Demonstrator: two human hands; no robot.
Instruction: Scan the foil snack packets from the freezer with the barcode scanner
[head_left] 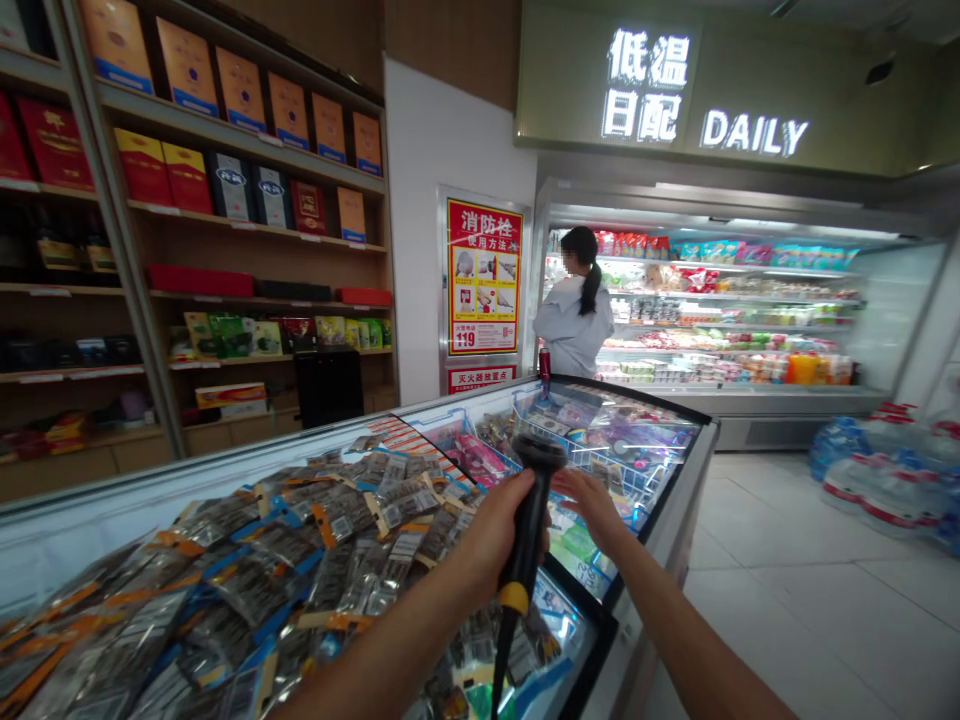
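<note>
My left hand (504, 515) is wrapped round the handle of a black barcode scanner (539, 455). The scanner stands upright, with a yellow band low on the handle and a black cable running down. My right hand (596, 508) is just right of the scanner head, fingers stretched out and a little blurred; whether the fingertips touch the scanner I cannot tell. Below both hands is a chest freezer (679, 520) with black-framed glass. Many clear packets (345, 520) with blue and orange edges lie heaped on its left part. Coloured packages show under the glass.
A person (577, 310) in a light top stands by the lit refrigerated shelves (750, 310). A red can (544, 362) sits at the freezer's far edge. Wall shelves with boxes (187, 70) line the left. Bundled water bottles (881, 475) stand on the tiled floor (795, 580) at right.
</note>
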